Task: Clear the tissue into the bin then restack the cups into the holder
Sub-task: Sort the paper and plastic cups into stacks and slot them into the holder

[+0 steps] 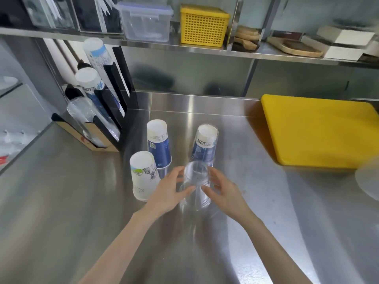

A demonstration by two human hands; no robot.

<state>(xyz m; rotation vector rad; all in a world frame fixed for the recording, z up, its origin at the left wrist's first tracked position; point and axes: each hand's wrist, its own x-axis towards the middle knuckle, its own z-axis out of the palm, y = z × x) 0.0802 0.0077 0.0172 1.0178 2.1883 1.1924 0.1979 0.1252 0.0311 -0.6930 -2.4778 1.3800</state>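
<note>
A stack of clear plastic cups [195, 186] stands upside down on the steel counter, gripped from both sides by my left hand [171, 190] and my right hand [222, 191]. Left of it stands an upturned white paper cup [143, 175] with a drawing. Behind are a blue-and-white paper cup [159, 143] and a second blue cup [205, 143] under a clear one, both upside down. The black cup holder [114, 99] at the back left carries slanted stacks of paper and clear cups. No tissue or bin is in view.
A yellow cutting board [320, 130] lies at the right. A shelf above holds a yellow basket [203, 25], a clear lidded box [145, 21] and wooden boards. A blurred pale object [369, 179] sits at the right edge.
</note>
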